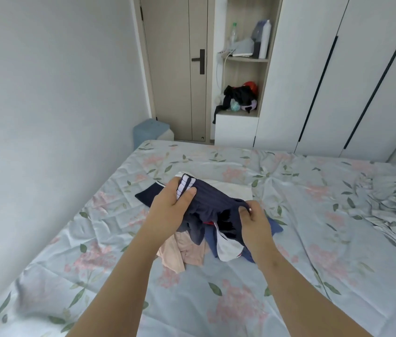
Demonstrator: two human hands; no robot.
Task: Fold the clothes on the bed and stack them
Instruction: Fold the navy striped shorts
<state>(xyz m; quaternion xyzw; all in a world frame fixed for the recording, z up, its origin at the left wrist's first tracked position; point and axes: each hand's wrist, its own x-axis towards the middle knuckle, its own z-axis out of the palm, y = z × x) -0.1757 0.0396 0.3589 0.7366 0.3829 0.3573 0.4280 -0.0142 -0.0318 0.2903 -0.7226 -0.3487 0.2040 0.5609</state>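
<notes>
Navy garment [216, 199] gripped by both hands [167, 210] [253, 223]

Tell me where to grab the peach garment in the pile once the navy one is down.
Pinch the peach garment at its near-left corner, coming from the near left. That corner lies free on the floral sheet, whereas its far part sits under the hanging navy garment and its right edge seems tucked under the blue garment.
</notes>
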